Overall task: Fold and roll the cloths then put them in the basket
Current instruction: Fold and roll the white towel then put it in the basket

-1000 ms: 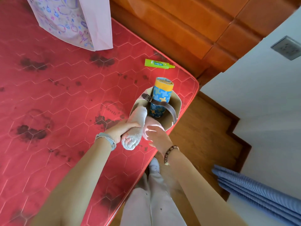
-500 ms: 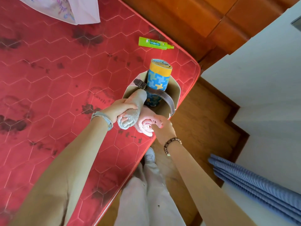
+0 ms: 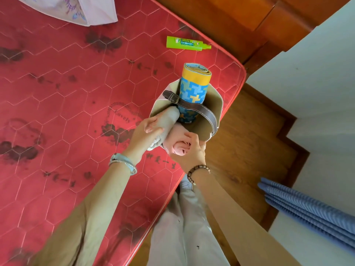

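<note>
A beige basket (image 3: 215, 104) with a brown strap handle (image 3: 199, 109) stands near the corner of the red mattress (image 3: 67, 104). A rolled blue and yellow patterned cloth (image 3: 193, 91) stands upright inside it. My left hand (image 3: 146, 131) grips a rolled grey-white towel (image 3: 170, 117) whose far end pokes into the basket beside the patterned roll. My right hand (image 3: 189, 148) holds a rolled pink cloth (image 3: 179, 136) at the basket's near rim, right next to the grey roll.
A green tube (image 3: 185, 43) lies on the mattress beyond the basket. A pale patterned cloth (image 3: 76, 10) lies at the top left. The mattress edge runs close by the basket, with wooden floor (image 3: 240, 146) below and blue fabric (image 3: 307, 208) at the right.
Both hands have pushed their rolls further toward the basket; the grey roll's tip now sits inside beside the patterned roll. My right hand went from touching the pink roll to gripping it.
</note>
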`<state>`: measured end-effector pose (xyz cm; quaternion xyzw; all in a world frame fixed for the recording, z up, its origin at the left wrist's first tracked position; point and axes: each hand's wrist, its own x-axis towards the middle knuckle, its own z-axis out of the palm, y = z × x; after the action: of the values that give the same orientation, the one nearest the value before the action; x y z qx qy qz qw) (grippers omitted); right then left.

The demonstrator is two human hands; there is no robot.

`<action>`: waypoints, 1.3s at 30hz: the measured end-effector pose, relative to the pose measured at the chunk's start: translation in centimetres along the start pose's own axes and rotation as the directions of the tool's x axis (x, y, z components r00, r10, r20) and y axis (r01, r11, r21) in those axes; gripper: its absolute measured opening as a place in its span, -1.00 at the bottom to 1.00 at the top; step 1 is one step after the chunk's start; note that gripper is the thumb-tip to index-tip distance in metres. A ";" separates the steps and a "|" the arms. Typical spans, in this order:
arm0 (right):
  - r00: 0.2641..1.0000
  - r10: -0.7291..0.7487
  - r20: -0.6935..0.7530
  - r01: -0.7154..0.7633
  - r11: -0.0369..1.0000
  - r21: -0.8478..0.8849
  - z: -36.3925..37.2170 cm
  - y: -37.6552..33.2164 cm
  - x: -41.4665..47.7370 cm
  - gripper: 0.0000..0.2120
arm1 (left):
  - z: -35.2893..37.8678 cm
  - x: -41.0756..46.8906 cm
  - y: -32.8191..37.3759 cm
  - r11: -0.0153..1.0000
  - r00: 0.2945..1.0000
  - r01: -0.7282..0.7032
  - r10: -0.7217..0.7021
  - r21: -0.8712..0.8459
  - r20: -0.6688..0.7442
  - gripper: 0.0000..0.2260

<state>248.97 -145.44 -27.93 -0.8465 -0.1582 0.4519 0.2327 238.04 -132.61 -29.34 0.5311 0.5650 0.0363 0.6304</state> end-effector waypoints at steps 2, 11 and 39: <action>1.000 -0.010 0.008 0.010 0.997 -0.073 0.9 0.0 0.3 -0.14 | 0.0 -0.3 -0.5 0.999 1.000 0.010 -0.011 -0.036 -0.020 -0.56; 0.954 -0.220 -0.205 0.187 0.968 -0.169 1.8 0.2 1.5 -0.39 | 0.2 0.0 -0.4 0.987 1.000 -0.018 0.015 -0.157 -0.018 -0.52; 0.911 -0.406 -0.066 0.367 0.875 -0.314 2.1 2.8 1.4 -0.41 | 1.9 0.5 -2.6 0.981 0.981 -0.189 0.190 0.036 -0.046 -0.65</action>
<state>248.14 -146.60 -31.39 -0.8503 -0.3745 0.3113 0.1996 238.17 -134.58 -31.89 0.5913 0.5279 0.1004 0.6014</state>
